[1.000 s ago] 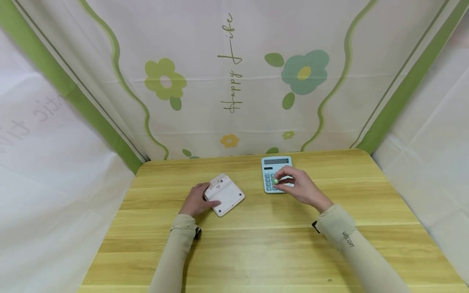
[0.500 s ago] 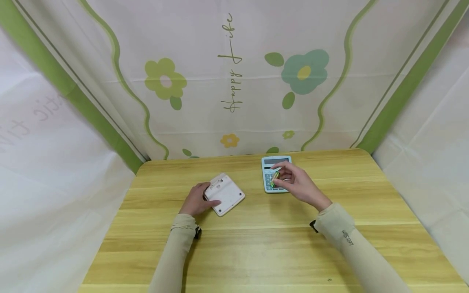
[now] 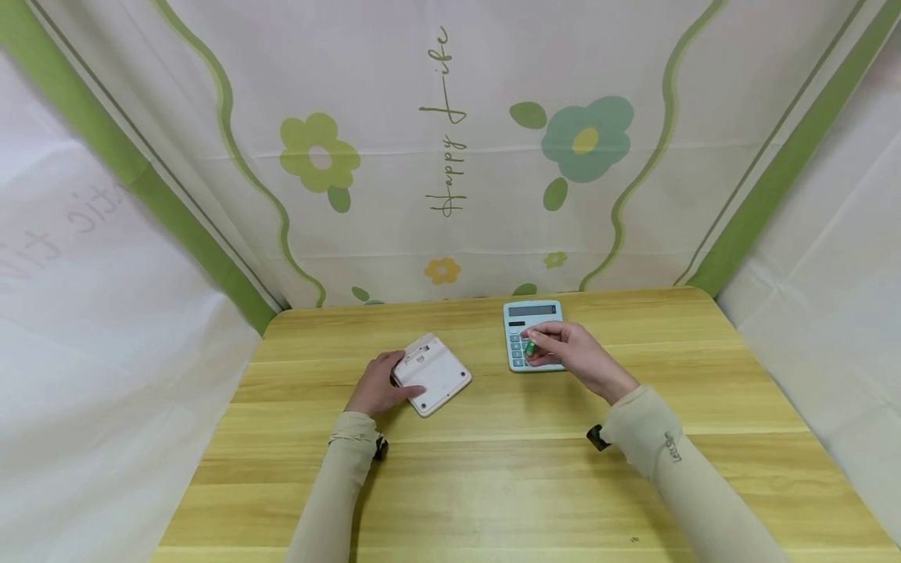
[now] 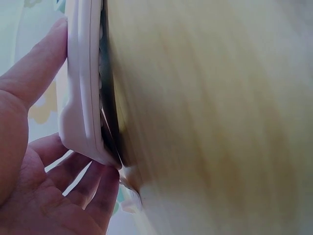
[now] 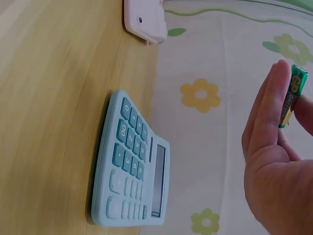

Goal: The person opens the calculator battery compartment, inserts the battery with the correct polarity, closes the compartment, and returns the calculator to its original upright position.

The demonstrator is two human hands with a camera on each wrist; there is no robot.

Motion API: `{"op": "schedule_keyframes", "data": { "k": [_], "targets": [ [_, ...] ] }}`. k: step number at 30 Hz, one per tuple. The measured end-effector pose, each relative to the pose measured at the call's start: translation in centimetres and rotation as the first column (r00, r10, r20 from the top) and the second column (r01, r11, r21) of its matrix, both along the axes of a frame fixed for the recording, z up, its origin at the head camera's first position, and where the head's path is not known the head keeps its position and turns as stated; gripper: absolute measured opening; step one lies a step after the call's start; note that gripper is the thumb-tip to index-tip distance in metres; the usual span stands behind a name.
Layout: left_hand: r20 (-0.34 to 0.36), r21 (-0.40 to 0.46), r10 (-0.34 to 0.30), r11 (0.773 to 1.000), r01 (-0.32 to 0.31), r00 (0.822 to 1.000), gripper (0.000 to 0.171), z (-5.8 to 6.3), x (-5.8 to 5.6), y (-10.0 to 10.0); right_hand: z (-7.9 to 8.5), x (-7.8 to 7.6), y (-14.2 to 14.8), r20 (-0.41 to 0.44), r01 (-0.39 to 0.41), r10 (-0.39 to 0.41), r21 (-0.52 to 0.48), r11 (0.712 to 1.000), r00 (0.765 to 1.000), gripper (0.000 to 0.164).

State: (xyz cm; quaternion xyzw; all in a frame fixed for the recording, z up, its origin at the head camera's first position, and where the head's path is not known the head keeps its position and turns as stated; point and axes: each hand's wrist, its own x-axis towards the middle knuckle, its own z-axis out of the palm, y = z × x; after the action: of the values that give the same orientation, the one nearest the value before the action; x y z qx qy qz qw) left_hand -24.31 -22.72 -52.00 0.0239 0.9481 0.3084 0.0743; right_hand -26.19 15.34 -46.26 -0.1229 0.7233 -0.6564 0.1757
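My left hand [image 3: 375, 388] grips the left side of a pale pink calculator [image 3: 442, 378] that lies face down on the table. Its thumb lies over the back and the other fingers are at the far edge. An open battery slot [image 3: 416, 354] shows near the calculator's top edge. In the right wrist view, a green and gold battery [image 5: 292, 93] is pinched between the thumb and fingers of my right hand [image 3: 579, 358]. That hand is above a light blue calculator [image 5: 103, 188], which lies face up and is partly covered by the hand in the head view.
The wooden table [image 3: 486, 485] ends at a white cloth [image 3: 394, 227] with printed flowers behind it. More white cloth hangs at the left and right sides. A dark wrist device [image 3: 597, 438] sits under the right sleeve.
The battery has turned in the right hand, from end-on to slanted, then to a nearly covered position between closer fingers. The left hand and the pink calculator stay in place.
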Motion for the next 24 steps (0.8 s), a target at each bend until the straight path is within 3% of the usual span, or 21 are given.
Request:
{"op": "schedule_keyframes", "data": {
  "k": [5, 10, 13, 17, 20, 22, 24],
  "targets": [
    [0.004, -0.002, 0.001, 1.000, -0.001, 1.000, 0.090, 0.1, 0.0, 0.0, 0.2, 0.1, -0.7, -0.038, 0.019, -0.018, 0.027, 0.999, 0.999, 0.040],
    [0.009, -0.008, -0.004, 1.000, 0.004, 1.000, 0.091, 0.1, 0.0, -0.1, 0.6, 0.1, -2.4, -0.163, 0.039, -0.023, 0.095, 0.995, 0.986, 0.032],
    [0.004, -0.012, -0.004, 1.000, 0.004, 1.000, 0.091, 0.2, 0.0, -0.2, 0.6, -0.3, -3.9, -0.260, 0.047, -0.007, 0.148, 0.988, 0.965, 0.031],
    [0.001, -0.012, -0.004, 1.000, 0.004, 1.000, 0.091, 0.2, 0.0, -0.2, 0.6, -1.1, -6.4, -0.359, 0.045, 0.040, 0.226, 0.973, 0.932, 0.036],
    [0.003, -0.009, -0.006, 1.000, 0.006, 1.000, 0.091, 0.2, 0.1, -0.1, 0.5, -1.7, -8.6, -0.424, 0.047, 0.102, 0.327, 0.944, 0.900, 0.033],
    [0.001, -0.010, -0.008, 1.000, 0.008, 1.000, 0.091, 0.1, 0.1, -0.1, 0.1, -2.1, -10.0, -0.468, 0.051, 0.154, 0.397, 0.916, 0.870, 0.029],
    [-0.001, -0.013, -0.009, 1.000, 0.009, 1.000, 0.091, 0.0, 0.1, 0.0, -0.3, -2.5, -11.5, -0.525, 0.059, 0.214, 0.455, 0.888, 0.824, 0.026]
  ]
}}
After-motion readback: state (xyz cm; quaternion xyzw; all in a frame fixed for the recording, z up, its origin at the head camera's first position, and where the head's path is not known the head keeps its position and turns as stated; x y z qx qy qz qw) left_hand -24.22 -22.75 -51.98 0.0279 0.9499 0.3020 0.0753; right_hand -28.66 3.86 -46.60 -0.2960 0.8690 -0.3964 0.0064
